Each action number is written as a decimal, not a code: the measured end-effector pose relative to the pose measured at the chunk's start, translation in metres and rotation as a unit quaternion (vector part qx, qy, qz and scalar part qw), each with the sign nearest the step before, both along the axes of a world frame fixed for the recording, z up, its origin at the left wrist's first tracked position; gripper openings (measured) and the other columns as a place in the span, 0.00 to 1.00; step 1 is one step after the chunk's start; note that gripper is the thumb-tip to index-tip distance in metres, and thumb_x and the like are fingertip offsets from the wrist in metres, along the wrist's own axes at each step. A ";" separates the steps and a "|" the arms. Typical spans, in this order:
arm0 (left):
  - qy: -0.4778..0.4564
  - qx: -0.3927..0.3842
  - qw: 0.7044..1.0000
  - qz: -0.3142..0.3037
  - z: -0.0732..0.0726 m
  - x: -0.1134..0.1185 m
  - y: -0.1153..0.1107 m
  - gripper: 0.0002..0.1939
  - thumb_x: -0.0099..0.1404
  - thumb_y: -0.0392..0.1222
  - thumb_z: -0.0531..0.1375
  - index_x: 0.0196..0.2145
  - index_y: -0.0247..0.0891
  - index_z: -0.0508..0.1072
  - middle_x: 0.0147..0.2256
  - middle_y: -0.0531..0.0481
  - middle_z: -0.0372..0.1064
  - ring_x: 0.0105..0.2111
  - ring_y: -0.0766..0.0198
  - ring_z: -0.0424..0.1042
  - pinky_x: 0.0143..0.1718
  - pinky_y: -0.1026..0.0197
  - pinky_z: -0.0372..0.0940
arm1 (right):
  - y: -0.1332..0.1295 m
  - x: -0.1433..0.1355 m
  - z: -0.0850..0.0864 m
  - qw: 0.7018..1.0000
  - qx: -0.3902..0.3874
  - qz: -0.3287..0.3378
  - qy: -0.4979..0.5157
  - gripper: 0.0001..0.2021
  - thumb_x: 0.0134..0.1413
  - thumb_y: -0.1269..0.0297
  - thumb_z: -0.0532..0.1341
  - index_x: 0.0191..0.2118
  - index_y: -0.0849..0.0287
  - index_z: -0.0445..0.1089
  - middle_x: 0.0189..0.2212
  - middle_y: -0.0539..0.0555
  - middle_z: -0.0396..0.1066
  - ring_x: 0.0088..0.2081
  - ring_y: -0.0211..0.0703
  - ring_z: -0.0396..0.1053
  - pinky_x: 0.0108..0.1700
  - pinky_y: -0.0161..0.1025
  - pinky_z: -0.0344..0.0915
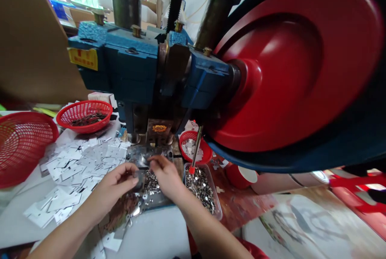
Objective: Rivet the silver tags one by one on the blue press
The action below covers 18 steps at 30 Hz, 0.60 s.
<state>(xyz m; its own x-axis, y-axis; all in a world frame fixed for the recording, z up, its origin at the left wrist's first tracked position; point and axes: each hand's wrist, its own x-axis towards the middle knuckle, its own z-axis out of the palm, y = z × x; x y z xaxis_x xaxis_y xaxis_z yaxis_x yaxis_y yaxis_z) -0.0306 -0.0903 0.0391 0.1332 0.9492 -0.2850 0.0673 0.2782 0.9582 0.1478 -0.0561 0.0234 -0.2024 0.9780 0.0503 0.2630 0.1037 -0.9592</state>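
My left hand (120,180) is closed, thumb and fingers curled around the edge of a small flat metal plate (140,182) in front of the press. Just to its right, my right hand (166,176) reaches to the press bed (135,153) with its fingers pinched together; whatever lies between them is hidden. Below and between the hands, many tiny shiny metal parts (151,184) lie in a heap. The blue press (129,70) stands over the bed, its lower tool block (159,130) just above and behind my right fingertips.
Loose flat white metal plates (75,166) cover the left side. Red baskets stand there, one (84,116) with dark pieces. A clear tub (217,206) of small parts and a rod with a red tip (196,146) are right. The big red flywheel (295,70) overhangs the right side.
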 end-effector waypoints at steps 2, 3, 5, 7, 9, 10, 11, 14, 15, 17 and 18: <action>-0.021 0.026 0.999 -0.001 -0.001 0.007 0.002 0.07 0.51 0.44 0.62 0.28 0.40 0.71 0.30 0.52 0.69 0.34 0.60 0.69 0.37 0.59 0.64 | -0.012 -0.004 -0.001 0.986 -0.101 0.086 0.097 0.11 0.55 0.62 0.56 0.41 0.53 0.72 0.31 0.49 0.71 0.35 0.40 0.68 0.38 0.37 0.64; -0.025 0.044 0.999 0.003 -0.003 0.010 0.003 0.06 0.50 0.43 0.62 0.25 0.40 0.71 0.32 0.51 0.70 0.36 0.59 0.69 0.39 0.59 0.64 | -0.015 -0.006 -0.003 0.975 -0.134 0.103 0.142 0.12 0.54 0.62 0.57 0.43 0.54 0.72 0.32 0.49 0.72 0.35 0.40 0.68 0.38 0.36 0.64; -0.014 0.072 0.997 0.031 -0.008 0.014 0.007 0.04 0.49 0.42 0.62 0.23 0.40 0.73 0.37 0.50 0.71 0.42 0.57 0.69 0.44 0.59 0.63 | -0.015 -0.006 -0.006 0.965 -0.163 0.067 0.195 0.13 0.51 0.62 0.59 0.43 0.56 0.72 0.33 0.50 0.72 0.34 0.40 0.68 0.37 0.36 0.64; -0.004 0.061 0.996 0.068 -0.013 0.016 0.013 0.08 0.51 0.43 0.60 0.30 0.40 0.76 0.41 0.49 0.72 0.44 0.55 0.69 0.47 0.56 0.62 | -0.008 -0.004 -0.009 0.974 -0.135 -0.019 0.180 0.11 0.49 0.64 0.59 0.40 0.57 0.72 0.31 0.50 0.72 0.33 0.40 0.68 0.38 0.36 0.64; 0.003 0.051 0.996 0.074 -0.017 0.017 0.023 0.15 0.55 0.46 0.57 0.39 0.40 0.75 0.42 0.47 0.74 0.43 0.55 0.71 0.47 0.53 0.63 | 0.002 -0.001 -0.011 0.989 -0.043 -0.091 0.108 0.08 0.50 0.65 0.59 0.37 0.56 0.73 0.32 0.50 0.72 0.35 0.41 0.68 0.40 0.38 0.64; 0.021 0.068 0.995 0.068 -0.019 0.018 0.029 0.18 0.56 0.48 0.57 0.42 0.40 0.74 0.42 0.46 0.74 0.43 0.55 0.71 0.48 0.52 0.64 | 0.008 0.000 -0.012 0.991 0.013 -0.115 0.063 0.07 0.51 0.66 0.58 0.36 0.56 0.73 0.32 0.51 0.72 0.37 0.42 0.67 0.42 0.39 0.63; 0.056 0.104 0.991 0.060 -0.020 0.019 0.036 0.19 0.56 0.49 0.58 0.43 0.40 0.74 0.42 0.46 0.74 0.43 0.54 0.71 0.48 0.51 0.63 | 0.013 0.000 -0.012 0.989 0.066 -0.131 0.018 0.07 0.52 0.67 0.58 0.36 0.55 0.73 0.33 0.51 0.71 0.38 0.43 0.67 0.43 0.40 0.63; 0.200 0.227 0.952 0.055 -0.022 0.023 0.059 0.15 0.54 0.50 0.60 0.37 0.41 0.76 0.40 0.47 0.74 0.44 0.51 0.69 0.52 0.47 0.58 | 0.029 -0.002 -0.014 0.971 0.153 -0.156 -0.095 0.07 0.51 0.70 0.59 0.34 0.55 0.74 0.35 0.53 0.70 0.41 0.45 0.66 0.46 0.42 0.62; 0.226 0.246 0.941 0.061 -0.024 0.024 0.066 0.13 0.54 0.49 0.60 0.35 0.41 0.77 0.39 0.46 0.74 0.45 0.50 0.68 0.53 0.46 0.57 | 0.034 -0.004 -0.015 0.967 0.155 -0.162 -0.117 0.06 0.50 0.71 0.60 0.33 0.56 0.74 0.35 0.54 0.69 0.41 0.45 0.65 0.46 0.42 0.62; 0.238 0.253 0.935 0.068 -0.029 0.028 0.078 0.12 0.53 0.47 0.60 0.32 0.40 0.77 0.39 0.44 0.73 0.47 0.48 0.66 0.54 0.45 0.55 | 0.043 -0.005 -0.018 0.965 0.142 -0.174 -0.136 0.06 0.47 0.72 0.61 0.32 0.56 0.74 0.36 0.54 0.68 0.42 0.46 0.65 0.47 0.43 0.63; 0.231 0.249 0.938 0.071 -0.031 0.030 0.083 0.12 0.52 0.45 0.60 0.33 0.39 0.76 0.42 0.44 0.72 0.49 0.48 0.65 0.56 0.45 0.54 | 0.047 -0.005 -0.020 0.966 0.132 -0.175 -0.134 0.06 0.46 0.72 0.62 0.32 0.57 0.74 0.36 0.54 0.68 0.42 0.45 0.66 0.47 0.42 0.63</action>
